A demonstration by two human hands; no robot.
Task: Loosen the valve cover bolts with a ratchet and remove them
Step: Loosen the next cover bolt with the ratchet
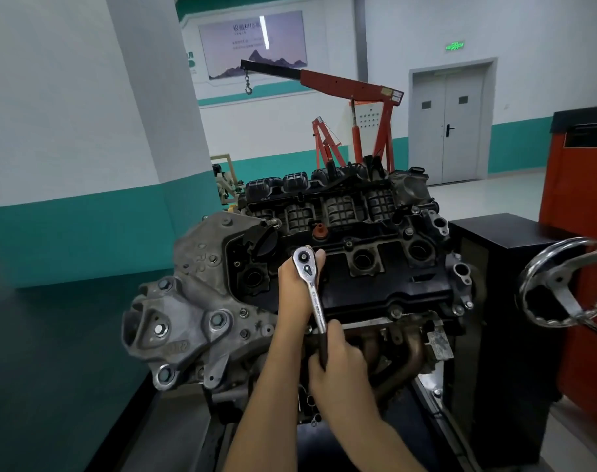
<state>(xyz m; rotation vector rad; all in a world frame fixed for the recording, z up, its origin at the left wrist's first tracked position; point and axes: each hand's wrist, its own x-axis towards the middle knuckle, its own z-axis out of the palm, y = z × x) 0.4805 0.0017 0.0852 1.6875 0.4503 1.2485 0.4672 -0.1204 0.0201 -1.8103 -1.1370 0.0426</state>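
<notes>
Two hands share one ratchet (315, 298). The left hand (295, 287) is cupped round its head, fingers curled behind it and thumb alongside, pressing it onto a fastener in the middle band of the black valve cover (375, 291), toward the cover's left end. The right hand (339, 367) is closed tight round the dark grip at the bottom of the handle, which reaches out past the cover's near edge. The socket and the bolt under the head are hidden, so I cannot tell whether it sits squarely. This looks like the loosening step on one bolt, with others not yet done: one bolt head (396, 312) sits on the cover's near edge toward the right, and another (349, 244) lies near the far edge at centre. The next move probably calls for the right hand to sweep the handle while the left holds the head steady and square. After that the bolt can be spun out and lifted clear. If the head tilts, the socket may slip off.
</notes>
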